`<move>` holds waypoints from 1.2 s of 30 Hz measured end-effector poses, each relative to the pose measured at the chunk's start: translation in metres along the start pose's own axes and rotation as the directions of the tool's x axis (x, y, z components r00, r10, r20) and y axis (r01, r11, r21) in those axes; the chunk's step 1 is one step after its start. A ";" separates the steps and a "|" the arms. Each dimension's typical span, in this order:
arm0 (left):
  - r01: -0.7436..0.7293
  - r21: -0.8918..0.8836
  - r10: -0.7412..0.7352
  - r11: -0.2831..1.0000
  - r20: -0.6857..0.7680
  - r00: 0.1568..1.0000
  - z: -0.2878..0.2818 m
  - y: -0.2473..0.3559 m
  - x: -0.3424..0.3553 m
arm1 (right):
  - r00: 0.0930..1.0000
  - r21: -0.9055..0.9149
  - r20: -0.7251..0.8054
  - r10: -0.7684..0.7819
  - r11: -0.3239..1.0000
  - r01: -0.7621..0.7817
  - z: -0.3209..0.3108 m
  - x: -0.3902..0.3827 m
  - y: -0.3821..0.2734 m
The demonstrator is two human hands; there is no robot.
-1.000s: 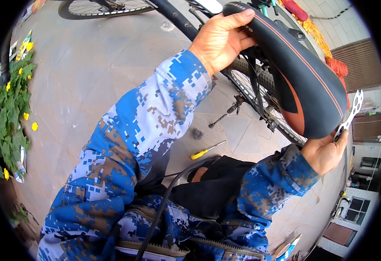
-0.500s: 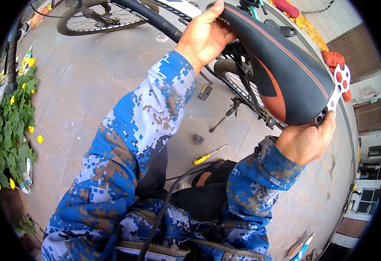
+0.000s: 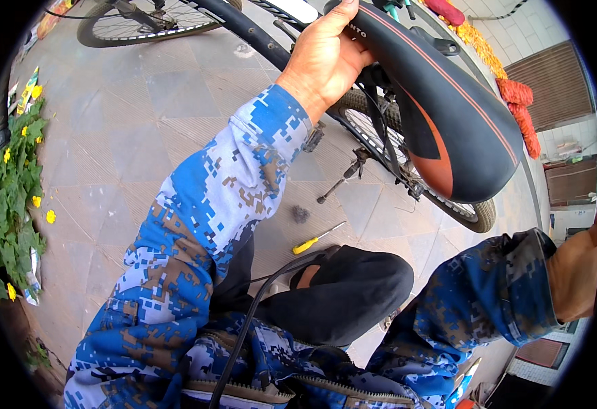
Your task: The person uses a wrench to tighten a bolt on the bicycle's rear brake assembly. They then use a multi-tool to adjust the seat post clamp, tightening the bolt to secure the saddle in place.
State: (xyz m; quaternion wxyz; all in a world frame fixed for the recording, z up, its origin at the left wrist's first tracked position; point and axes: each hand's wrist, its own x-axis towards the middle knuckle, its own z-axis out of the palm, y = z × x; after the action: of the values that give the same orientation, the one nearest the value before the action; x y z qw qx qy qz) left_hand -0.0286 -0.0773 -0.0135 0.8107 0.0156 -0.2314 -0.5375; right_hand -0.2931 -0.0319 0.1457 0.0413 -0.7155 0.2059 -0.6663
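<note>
A black bicycle saddle [image 3: 455,116] with orange panels and thin red lines fills the upper right, its narrow nose toward the far left. My left hand [image 3: 329,58] grips that nose, thumb on top and fingers curled beneath. Under and behind the saddle is the bicycle, with its dark frame [image 3: 251,34] and its wheel [image 3: 363,112]. At the right rim of the picture is my right hand [image 3: 578,276], apart from the saddle. Its fingers are cut off by the dark edge, so what they hold is hidden.
On the paved ground lie a yellow-handled screwdriver [image 3: 319,238] and a dark fuzzy clump [image 3: 300,215], near the kickstand [image 3: 343,178]. Another wheel [image 3: 152,24] stands at the far left. Leafy plants with yellow flowers [image 3: 12,184] line the left; red mesh sacks [image 3: 520,109] lie far right.
My right hand has left the saddle's wide rear and swung right to the picture's rim. The flat silver multi-hole spanner it held is out of sight. My left hand keeps its grip.
</note>
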 end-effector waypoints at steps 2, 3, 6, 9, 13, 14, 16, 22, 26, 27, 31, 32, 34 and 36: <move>-0.004 -0.021 0.004 1.000 -0.003 1.000 0.002 0.002 0.001 | 0.994 -0.156 0.084 0.067 0.986 -0.053 0.029 -0.006 0.011; 0.006 -0.010 -0.006 1.000 -0.015 1.000 0.002 0.005 -0.001 | 0.981 -0.263 0.132 0.140 0.959 -0.102 0.042 -0.015 0.045; -0.018 0.105 0.018 0.994 -0.004 1.000 0.003 0.015 -0.006 | 0.930 -0.381 -0.025 0.366 0.857 -0.347 0.057 -0.044 0.084; -0.018 0.088 0.013 0.996 0.049 0.999 0.003 0.013 -0.003 | 0.930 -0.183 -0.102 0.353 0.912 -0.367 0.054 -0.044 0.085; 0.006 0.094 -0.011 0.996 0.054 0.998 0.008 0.013 0.000 | 0.969 0.042 -0.131 0.209 0.978 -0.205 0.035 0.003 0.065; -0.004 0.122 0.000 0.993 0.032 0.999 0.003 0.018 -0.003 | 0.991 -0.057 -0.107 0.075 0.995 -0.082 0.031 0.005 0.053; -0.012 0.103 0.009 0.995 0.024 1.000 0.005 0.014 -0.002 | 0.984 0.139 -0.167 0.061 0.990 -0.038 0.026 0.003 0.001; -0.024 0.189 0.011 0.982 0.066 0.998 0.007 0.013 -0.001 | 0.877 -0.078 -0.331 0.348 0.916 -0.393 0.051 -0.061 0.094; -0.010 0.229 0.001 0.973 0.038 0.999 0.006 0.013 0.000 | 0.771 0.288 -0.342 0.537 0.841 -0.458 0.042 -0.076 0.100; -0.017 0.231 0.014 0.973 0.016 1.000 0.010 0.015 0.002 | 0.754 0.259 -0.373 0.541 0.841 -0.475 0.044 -0.081 0.099; -0.025 0.227 0.031 0.974 -0.023 0.999 0.014 0.015 -0.002 | 0.632 0.358 -0.371 0.680 0.733 -0.579 0.053 -0.121 0.084; -0.044 0.279 0.034 0.959 0.041 0.999 0.011 0.017 -0.003 | 0.621 0.385 -0.368 0.691 0.722 -0.575 0.059 -0.125 0.079; -0.088 0.354 0.031 0.931 0.163 0.986 0.007 0.016 -0.002 | 0.611 0.417 -0.365 0.702 0.710 -0.567 0.065 -0.121 0.072; -0.108 0.359 0.084 0.927 0.081 0.993 0.002 0.011 -0.003 | 0.629 0.424 -0.344 0.697 0.713 -0.558 0.065 -0.110 0.073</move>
State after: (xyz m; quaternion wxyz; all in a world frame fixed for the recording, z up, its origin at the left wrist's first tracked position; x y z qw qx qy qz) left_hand -0.0210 -0.0700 -0.0103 0.8114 0.1361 -0.3531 -0.4454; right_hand -0.2507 -0.0741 0.0115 0.3202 -0.3943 0.3523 -0.7860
